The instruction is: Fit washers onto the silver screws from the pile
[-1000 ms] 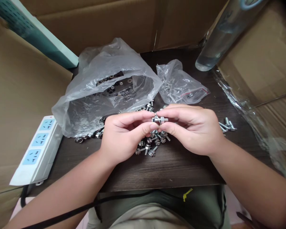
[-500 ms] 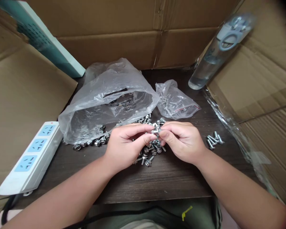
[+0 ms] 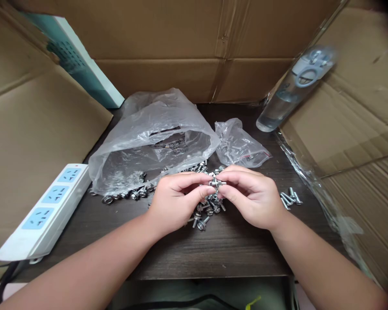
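Between the fingertips of both hands is a small silvery bolt [image 3: 216, 183] with a washer or nut around its shank; which of the two I cannot tell. My left hand [image 3: 177, 200] pinches its left end with thumb and forefinger. At the other end, my right hand [image 3: 254, 196] closes in the same kind of pinch. Beneath and behind the fingers lies a loose pile of bolts with washers or nuts [image 3: 202, 221], partly hidden by both hands. Several plain bolts [image 3: 291, 198] lie in a small group to the right of my right hand.
A large open plastic bag [image 3: 155, 125] spreads behind my left hand, more bolts along its mouth. A smaller plastic bag [image 3: 237, 144] holds metal pieces. The water bottle [image 3: 287, 99] leans against the right cardboard wall [image 3: 349, 125]. A power strip [image 3: 48, 206] lies at left.
The view has tilted slightly, so everything sits a little lower. Both hands remain together at the bolt, with the right fingertips shifted a little along it.
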